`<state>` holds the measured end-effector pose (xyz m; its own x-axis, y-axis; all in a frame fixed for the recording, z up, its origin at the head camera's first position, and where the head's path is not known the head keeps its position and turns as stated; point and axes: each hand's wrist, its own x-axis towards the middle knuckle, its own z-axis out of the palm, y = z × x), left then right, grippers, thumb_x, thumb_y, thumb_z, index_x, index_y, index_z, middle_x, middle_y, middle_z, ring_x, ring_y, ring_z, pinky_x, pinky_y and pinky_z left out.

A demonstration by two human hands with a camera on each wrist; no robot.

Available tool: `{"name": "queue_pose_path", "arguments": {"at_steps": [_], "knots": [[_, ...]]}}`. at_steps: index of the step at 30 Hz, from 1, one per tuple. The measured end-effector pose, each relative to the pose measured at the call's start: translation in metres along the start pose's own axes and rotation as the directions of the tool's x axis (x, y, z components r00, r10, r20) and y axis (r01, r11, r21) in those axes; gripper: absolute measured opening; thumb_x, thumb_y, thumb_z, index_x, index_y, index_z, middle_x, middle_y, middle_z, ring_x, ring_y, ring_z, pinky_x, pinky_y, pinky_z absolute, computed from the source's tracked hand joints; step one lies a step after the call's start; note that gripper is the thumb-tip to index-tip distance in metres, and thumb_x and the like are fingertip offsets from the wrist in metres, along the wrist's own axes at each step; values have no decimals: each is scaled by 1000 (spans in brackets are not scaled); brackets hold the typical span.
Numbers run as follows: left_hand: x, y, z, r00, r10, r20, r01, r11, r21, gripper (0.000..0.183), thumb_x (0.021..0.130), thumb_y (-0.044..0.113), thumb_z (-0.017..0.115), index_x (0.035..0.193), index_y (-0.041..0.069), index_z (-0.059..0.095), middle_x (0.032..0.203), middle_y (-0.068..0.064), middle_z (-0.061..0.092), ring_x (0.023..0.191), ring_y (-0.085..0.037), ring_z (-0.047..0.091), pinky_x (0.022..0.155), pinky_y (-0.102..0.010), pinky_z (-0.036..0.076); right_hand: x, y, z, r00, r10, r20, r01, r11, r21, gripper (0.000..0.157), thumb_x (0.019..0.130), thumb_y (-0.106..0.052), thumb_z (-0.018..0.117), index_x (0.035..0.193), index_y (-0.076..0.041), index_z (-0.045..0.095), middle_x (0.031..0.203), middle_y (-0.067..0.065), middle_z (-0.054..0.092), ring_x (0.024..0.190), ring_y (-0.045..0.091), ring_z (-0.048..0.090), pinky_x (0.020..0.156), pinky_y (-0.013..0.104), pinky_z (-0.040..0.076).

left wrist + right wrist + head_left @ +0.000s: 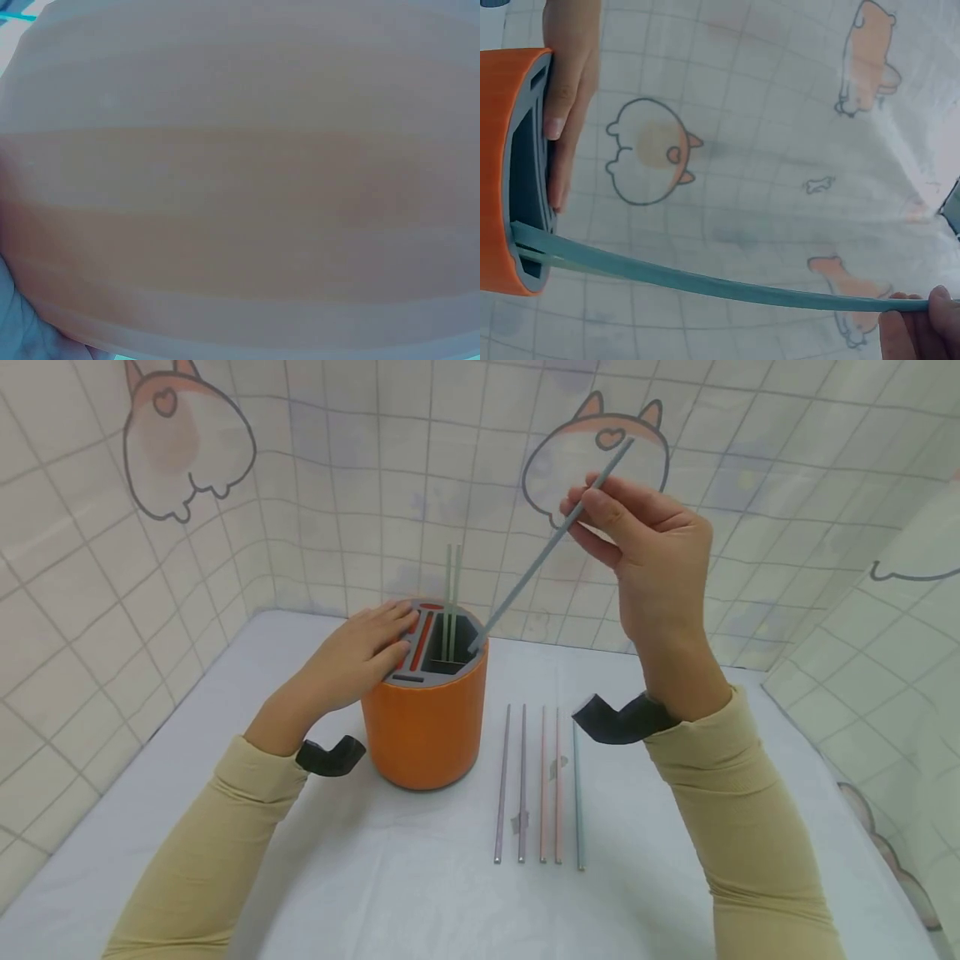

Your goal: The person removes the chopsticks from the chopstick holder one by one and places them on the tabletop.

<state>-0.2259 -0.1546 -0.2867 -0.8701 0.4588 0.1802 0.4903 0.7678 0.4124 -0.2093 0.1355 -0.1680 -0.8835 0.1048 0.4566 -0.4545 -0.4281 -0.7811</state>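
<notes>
An orange cylindrical utensil holder (423,735) with a grey slotted top stands on the table. My left hand (337,664) rests on that top with its fingers laid out straight. Two pale green chopsticks (453,568) stand upright in the large dark compartment. Up to the right, my right hand (648,547) pinches a blue chopstick (543,553) near its upper end between thumb and fingers. This chopstick slants down to the left, its lower end at the compartment's right side, also visible in the right wrist view. The holder's wall (240,180) nearly fills the left wrist view.
Several chopsticks lie in a row right of the holder: two purple, two pink (543,785) and one blue (578,802). The white table (420,868) is bordered by a grid-patterned cloth backdrop (337,468) with cartoon animals.
</notes>
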Motion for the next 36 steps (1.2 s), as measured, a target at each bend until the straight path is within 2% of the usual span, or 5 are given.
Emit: {"name": "queue_pose_path", "arguments": {"at_steps": [8, 15, 21, 29, 36], "knots": [[-2, 0, -2, 1000, -5, 0, 5, 1000, -1, 55, 107, 28, 38, 155, 4, 31, 165, -12, 24, 155, -31, 16, 128, -51, 9, -4, -24, -28, 995, -13, -95, 23, 995, 95, 25, 77, 7, 79, 100, 15, 72, 83, 19, 73, 77, 29, 74, 81, 36, 59], [-2, 0, -1, 1000, -8, -10, 8, 1000, -2, 54, 106, 27, 39, 155, 4, 32, 165, -12, 25, 155, -31, 17, 128, -50, 9, -5, -2, -85, 983, 140, -118, -159, 973, -170, 24, 75, -5, 85, 96, 4, 78, 83, 9, 78, 78, 20, 76, 75, 29, 61], [-1, 0, 1, 1000, -5, -17, 5, 1000, -2, 54, 106, 27, 40, 155, 4, 33, 165, -12, 26, 155, -30, 18, 128, -50, 10, -21, 43, -143, 926, 352, -135, -373, 803, -464, 9, 85, -15, 78, 94, -11, 79, 81, -8, 78, 77, 6, 75, 72, 19, 60], [0, -2, 1, 1000, -9, -11, 9, 1000, 2, 54, 106, 27, 39, 155, 5, 32, 165, -11, 25, 155, -30, 17, 128, -50, 9, -46, 95, -195, 746, 615, -254, -627, 521, -579, 52, 95, -19, 67, 136, 11, 52, 78, -16, 73, 76, -2, 72, 77, 16, 58], [-1, -1, -1, 1000, -3, -12, 3, 1000, 1, 54, 106, 28, 39, 155, 4, 33, 165, -12, 26, 155, -31, 17, 128, -50, 10, -58, 125, -211, 670, 679, -301, -693, 427, -581, 52, 95, -19, 67, 135, 10, 53, 79, -12, 72, 73, 1, 72, 74, 17, 59]]}}
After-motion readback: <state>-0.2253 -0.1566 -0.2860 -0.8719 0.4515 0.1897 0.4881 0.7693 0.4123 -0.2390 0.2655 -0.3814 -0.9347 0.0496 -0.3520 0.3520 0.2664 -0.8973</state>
